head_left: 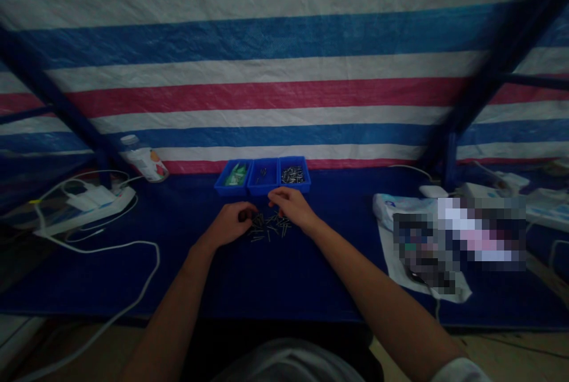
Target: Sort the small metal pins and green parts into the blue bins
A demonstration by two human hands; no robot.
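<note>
A loose pile of small metal screws or nails lies on the blue tabletop. My left hand rests at the left edge of this pile, fingers curled in and thumb close to them. Over the pile's right side is my right hand, its fingers bent inward near the front of the trays. What either hand holds is too small and dark to make out. Behind the hands stand three joined blue trays: the left tray holds a green-and-white packet, the middle tray a few metal pieces, the right tray many.
At the left are a power strip with white adapters, a long white cable and a plastic bottle. On the right lie a white plastic package, blurred-out items and more chargers. A striped tarp hangs behind.
</note>
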